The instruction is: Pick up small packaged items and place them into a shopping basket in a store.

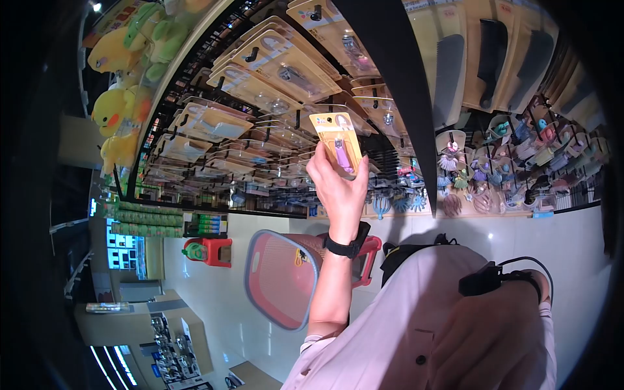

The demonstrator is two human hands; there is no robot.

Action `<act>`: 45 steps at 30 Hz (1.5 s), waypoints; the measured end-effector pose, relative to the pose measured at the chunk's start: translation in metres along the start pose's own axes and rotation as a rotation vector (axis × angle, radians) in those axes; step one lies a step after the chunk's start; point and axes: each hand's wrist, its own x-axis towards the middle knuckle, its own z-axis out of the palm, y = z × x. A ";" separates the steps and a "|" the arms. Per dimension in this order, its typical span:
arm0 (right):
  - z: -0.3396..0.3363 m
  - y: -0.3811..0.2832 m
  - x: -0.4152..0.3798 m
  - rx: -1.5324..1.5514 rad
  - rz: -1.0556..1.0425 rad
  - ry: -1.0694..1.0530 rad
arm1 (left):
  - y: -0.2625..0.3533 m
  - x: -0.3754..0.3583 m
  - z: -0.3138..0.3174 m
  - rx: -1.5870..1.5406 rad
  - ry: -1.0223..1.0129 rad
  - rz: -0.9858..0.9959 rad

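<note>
My left hand (342, 188) is raised in front of a hanging display, with a black band around the wrist. Its thumb and fingers pinch the edges of a carded nail clipper (340, 148) with a purple handle under clear plastic. In the lower right, close to my shirt, is my right hand (491, 331), dim and in shadow. A black device (481, 279) with a cable is strapped near that wrist. The right hand's fingers are too dark to make out.
Carded goods (279, 71) hang in rows on hooks. Combs (492, 62) and hair clips (481, 166) hang to the right. A pink mesh basket (281, 278) stands on the floor beside a red stool (368, 260). Yellow plush toys (116, 110) are at the upper left.
</note>
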 end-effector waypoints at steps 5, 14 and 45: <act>-0.001 0.022 -0.021 -0.048 -0.053 -0.092 | 0.001 0.008 0.003 0.007 -0.025 -0.023; 0.002 0.021 -0.007 -0.069 0.086 0.089 | -0.007 0.019 0.030 -0.089 0.001 -0.019; 0.038 0.177 -0.049 -0.174 1.049 0.015 | -0.069 -0.372 -0.146 0.282 0.179 -0.925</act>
